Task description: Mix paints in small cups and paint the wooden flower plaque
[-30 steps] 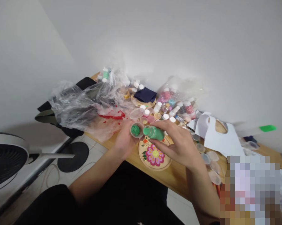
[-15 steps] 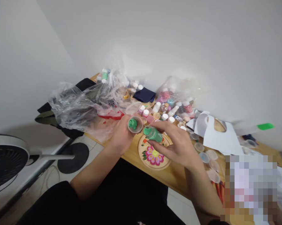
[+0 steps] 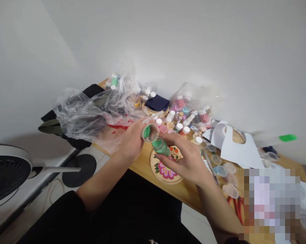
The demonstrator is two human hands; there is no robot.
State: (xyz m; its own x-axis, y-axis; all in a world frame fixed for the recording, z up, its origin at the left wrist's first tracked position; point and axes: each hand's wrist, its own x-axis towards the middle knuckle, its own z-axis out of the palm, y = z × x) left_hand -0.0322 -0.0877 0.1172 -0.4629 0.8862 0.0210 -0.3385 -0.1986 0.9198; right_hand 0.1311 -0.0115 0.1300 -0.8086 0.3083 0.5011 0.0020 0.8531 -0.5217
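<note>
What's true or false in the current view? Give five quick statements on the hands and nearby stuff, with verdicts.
1. The left hand holds a small cup with green material inside. True.
2. The right hand holds a red bottle. False: the bottle in it has green contents.
3. A round board with a pink flower lies on the table. True.
4. A fan shows at the right edge of the view. False: it is at the left edge.
5. A dark blue square lies beyond the hands. True.

Craft corner — jars, flowered disc
</note>
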